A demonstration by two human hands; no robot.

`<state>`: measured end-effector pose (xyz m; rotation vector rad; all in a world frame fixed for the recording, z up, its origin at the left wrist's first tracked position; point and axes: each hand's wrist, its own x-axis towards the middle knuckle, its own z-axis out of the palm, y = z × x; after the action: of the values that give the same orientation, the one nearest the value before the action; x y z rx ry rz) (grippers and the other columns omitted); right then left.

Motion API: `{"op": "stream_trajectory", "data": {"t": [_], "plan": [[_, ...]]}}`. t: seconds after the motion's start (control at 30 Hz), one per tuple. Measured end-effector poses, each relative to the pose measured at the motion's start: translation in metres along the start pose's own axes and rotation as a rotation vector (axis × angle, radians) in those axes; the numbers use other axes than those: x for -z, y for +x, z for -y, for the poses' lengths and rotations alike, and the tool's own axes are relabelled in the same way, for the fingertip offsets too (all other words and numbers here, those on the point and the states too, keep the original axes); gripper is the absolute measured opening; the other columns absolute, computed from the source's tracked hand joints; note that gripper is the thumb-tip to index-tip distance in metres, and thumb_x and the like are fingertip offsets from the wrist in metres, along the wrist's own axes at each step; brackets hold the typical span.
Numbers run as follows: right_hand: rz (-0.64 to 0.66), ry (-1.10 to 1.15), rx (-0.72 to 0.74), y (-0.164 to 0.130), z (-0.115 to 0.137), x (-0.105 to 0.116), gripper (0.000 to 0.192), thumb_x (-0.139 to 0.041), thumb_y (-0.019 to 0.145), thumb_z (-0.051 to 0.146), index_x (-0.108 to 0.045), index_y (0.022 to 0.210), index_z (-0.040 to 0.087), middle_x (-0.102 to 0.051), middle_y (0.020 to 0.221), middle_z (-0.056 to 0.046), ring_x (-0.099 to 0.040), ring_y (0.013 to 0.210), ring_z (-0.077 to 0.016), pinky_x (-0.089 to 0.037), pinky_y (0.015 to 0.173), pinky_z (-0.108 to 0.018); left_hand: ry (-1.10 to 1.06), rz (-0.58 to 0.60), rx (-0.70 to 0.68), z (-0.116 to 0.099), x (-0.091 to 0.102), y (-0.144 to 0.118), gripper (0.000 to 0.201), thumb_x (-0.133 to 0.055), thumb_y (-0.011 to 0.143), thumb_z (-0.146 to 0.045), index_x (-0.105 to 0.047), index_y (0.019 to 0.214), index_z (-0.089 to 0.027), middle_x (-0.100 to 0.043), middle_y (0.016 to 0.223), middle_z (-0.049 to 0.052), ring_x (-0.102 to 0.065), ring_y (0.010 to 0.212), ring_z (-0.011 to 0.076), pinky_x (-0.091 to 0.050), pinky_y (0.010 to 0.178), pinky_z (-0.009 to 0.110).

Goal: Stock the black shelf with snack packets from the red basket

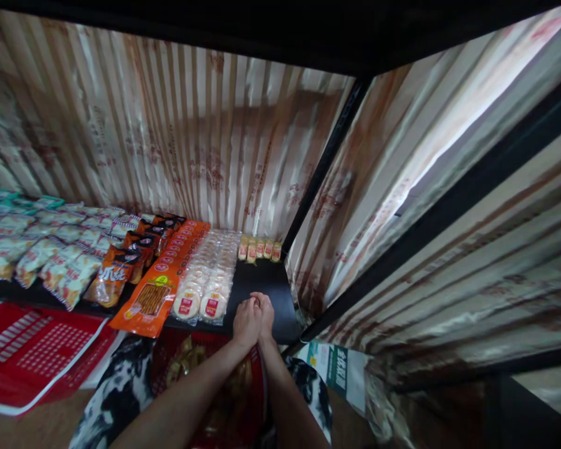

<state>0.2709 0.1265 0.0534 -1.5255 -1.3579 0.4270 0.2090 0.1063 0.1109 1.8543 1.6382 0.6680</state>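
Both hands meet at the front edge of the black shelf [262, 284]: the left hand [245, 323] and right hand [264, 317] press together, fingers curled closed, and whether they pinch anything between them I cannot tell. They sit on the shelf's 1 bare stretch, just right of the round cracker packs [204, 282]. Beside those lie the orange stick-snack packs [155, 293], fronts outward for reading. 5 small packets [259, 249] line the back wall.

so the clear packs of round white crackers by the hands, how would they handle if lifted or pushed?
The clear packs of round white crackers look light and floppy, being thin film. The discs inside probably crack if squeezed. The glossy wrap may slide easily on the black shelf.
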Motion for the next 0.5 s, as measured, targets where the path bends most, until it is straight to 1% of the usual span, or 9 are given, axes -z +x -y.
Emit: {"op": "stream_trajectory", "data": {"t": [0.1, 0.2, 0.27, 0.33, 0.4, 0.5], "plan": [[0.001, 0.011, -0.027, -0.017, 0.002, 0.000, 0.027, -0.039, 0.074, 0.023, -0.065, 0.082, 0.019, -0.062, 0.080, -0.005, -0.059, 0.076, -0.0181, -0.048, 0.070, -0.028, 0.020, -0.025, 0.042, 0.019, 0.000, -0.019, 0.039, -0.032, 0.087, -0.015, -0.059, 0.114, -0.010, -0.061, 0.114, 0.014, -0.054, 0.108, 0.0235, -0.038, 0.100, 0.034], [0.022, 0.025, -0.061, -0.035, 0.004, 0.000, 0.027, -0.040, 0.073, 0.022, -0.065, 0.083, 0.019, -0.064, 0.081, -0.004, -0.060, 0.076, -0.0178, -0.048, 0.073, -0.028, 0.013, -0.033, 0.031, 0.029, -0.001, -0.035, 0.037, -0.033, 0.087, -0.016, -0.059, 0.114, -0.013, -0.062, 0.113, 0.012, -0.054, 0.108, 0.0227, -0.038, 0.099, 0.033], [0.037, 0.038, -0.068, -0.046, 0.004, -0.001, 0.028, -0.041, 0.073, 0.022, -0.065, 0.087, 0.018, -0.064, 0.085, -0.005, -0.060, 0.079, -0.0178, -0.048, 0.076, -0.028, 0.006, -0.017, 0.020, 0.033, 0.002, -0.045, 0.036, -0.034, 0.087, -0.016, -0.059, 0.114, -0.016, -0.061, 0.114, 0.011, -0.053, 0.108, 0.0228, -0.038, 0.099, 0.033], [0.047, 0.041, -0.066, -0.055, 0.006, -0.001, 0.030, -0.041, 0.073, 0.023, -0.065, 0.090, 0.017, -0.064, 0.087, -0.005, -0.060, 0.081, -0.0180, -0.048, 0.077, -0.029, 0.000, 0.008, 0.009, 0.035, 0.007, -0.055, 0.035, -0.034, 0.087, -0.015, -0.058, 0.113, -0.017, -0.060, 0.114, 0.011, -0.052, 0.109, 0.0231, -0.038, 0.099, 0.034], [0.047, 0.029, -0.077, -0.062, 0.008, -0.001, 0.030, -0.040, 0.072, 0.022, -0.066, 0.087, 0.017, -0.064, 0.084, -0.005, -0.060, 0.079, -0.0179, -0.048, 0.076, -0.029, -0.001, 0.035, 0.012, 0.033, 0.012, -0.062, 0.035, -0.033, 0.088, -0.014, -0.057, 0.113, -0.017, -0.059, 0.113, 0.012, -0.051, 0.110, 0.0233, -0.037, 0.099, 0.035], [0.053, 0.037, -0.079, -0.071, 0.009, 0.000, 0.029, -0.041, 0.075, 0.021, -0.066, 0.088, 0.018, -0.064, 0.086, -0.004, -0.059, 0.081, -0.0171, -0.047, 0.078, -0.028, 0.008, 0.067, 0.040, 0.022, 0.007, -0.067, 0.038, -0.032, 0.087, -0.011, -0.055, 0.116, -0.018, -0.057, 0.115, 0.011, -0.048, 0.115, 0.0234, -0.034, 0.103, 0.037]]}}
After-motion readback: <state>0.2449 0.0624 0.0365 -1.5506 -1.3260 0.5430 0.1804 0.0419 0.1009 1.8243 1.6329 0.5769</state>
